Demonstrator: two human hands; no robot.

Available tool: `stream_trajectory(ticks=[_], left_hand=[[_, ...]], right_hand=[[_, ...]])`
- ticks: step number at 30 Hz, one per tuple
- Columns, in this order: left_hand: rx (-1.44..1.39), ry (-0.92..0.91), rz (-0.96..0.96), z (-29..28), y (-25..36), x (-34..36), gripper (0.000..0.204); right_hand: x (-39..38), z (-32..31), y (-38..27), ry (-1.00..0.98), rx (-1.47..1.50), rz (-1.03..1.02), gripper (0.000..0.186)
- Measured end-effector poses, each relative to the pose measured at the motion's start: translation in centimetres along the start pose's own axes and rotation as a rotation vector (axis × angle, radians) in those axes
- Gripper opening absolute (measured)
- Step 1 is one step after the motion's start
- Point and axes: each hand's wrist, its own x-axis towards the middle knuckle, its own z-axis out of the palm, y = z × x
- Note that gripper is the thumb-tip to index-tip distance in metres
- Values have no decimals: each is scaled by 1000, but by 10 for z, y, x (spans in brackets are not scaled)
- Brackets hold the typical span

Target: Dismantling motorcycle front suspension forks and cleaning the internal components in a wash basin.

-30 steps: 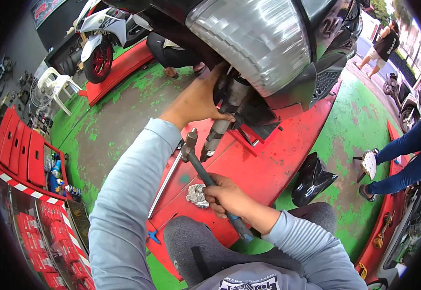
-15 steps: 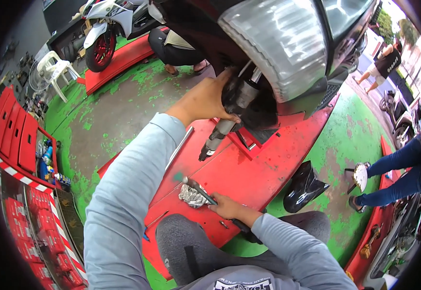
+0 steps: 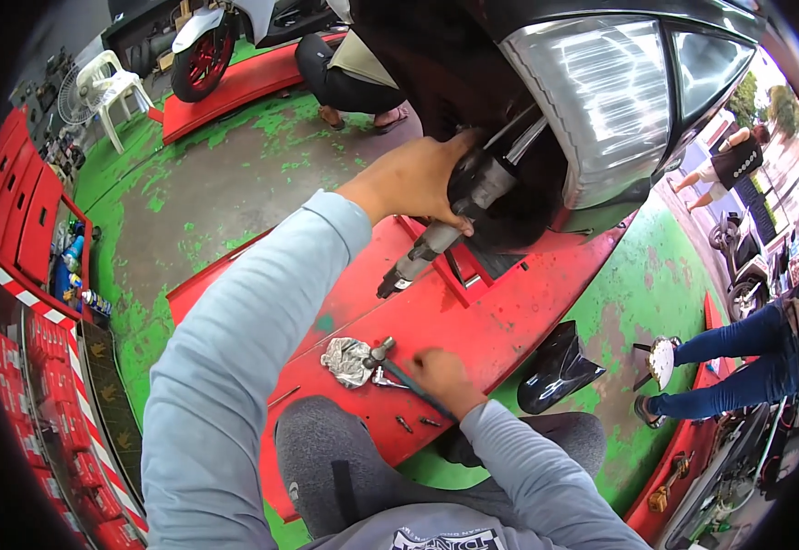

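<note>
My left hand (image 3: 445,183) grips the dark, worn front fork tube (image 3: 418,252) that hangs angled beneath the motorcycle's clear lamp and dark bodywork (image 3: 592,110). A hammer (image 3: 399,371) with a dark handle lies on the red lift platform (image 3: 500,321) beside crumpled foil-like material (image 3: 346,360). My right hand (image 3: 445,376) is just right of the hammer handle, its curled fingers blurred; whether it touches the handle I cannot tell. Small metal pieces (image 3: 404,424) lie near my knees.
A crouching person (image 3: 344,82) is beyond the bodywork; another in jeans (image 3: 729,339) stands right, near a stool (image 3: 662,360). A black panel (image 3: 555,371) lies on the green floor. A red tool cabinet (image 3: 24,202) and white chair (image 3: 111,92) are left; a white motorcycle (image 3: 202,55) is behind.
The hammer has gone down from beside the fork tube to the platform by the foil. My right hand has shifted along its handle. My view has swung, so the fork appears further right.
</note>
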Motion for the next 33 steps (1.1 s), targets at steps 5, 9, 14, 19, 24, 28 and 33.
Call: stream_trajectory(ticks=[5, 9, 14, 19, 24, 28, 33], left_hand=[[88, -80, -72, -4, 16, 10, 109], [107, -106, -105, -8, 21, 9, 110], [121, -116, -111, -3, 18, 9, 109], [131, -61, -46, 4, 15, 11, 106], [3, -186, -114, -7, 16, 13, 106], [-76, -331, -135, -14, 9, 19, 107], [-55, -374, -121, -20, 20, 18, 107]], right_hand=[[3, -103, -49, 693, 692, 63, 45], [0, -142, -67, 819, 457, -37, 47], [18, -174, -80, -97, 1524, 194, 57], [34, -165, -87, -138, 2124, 183, 41], [38, -159, -107, 55, 2160, 144, 36], [39, -148, -114, 136, 2166, 146, 35], [38, -133, -110, 160, 2159, 122, 37]])
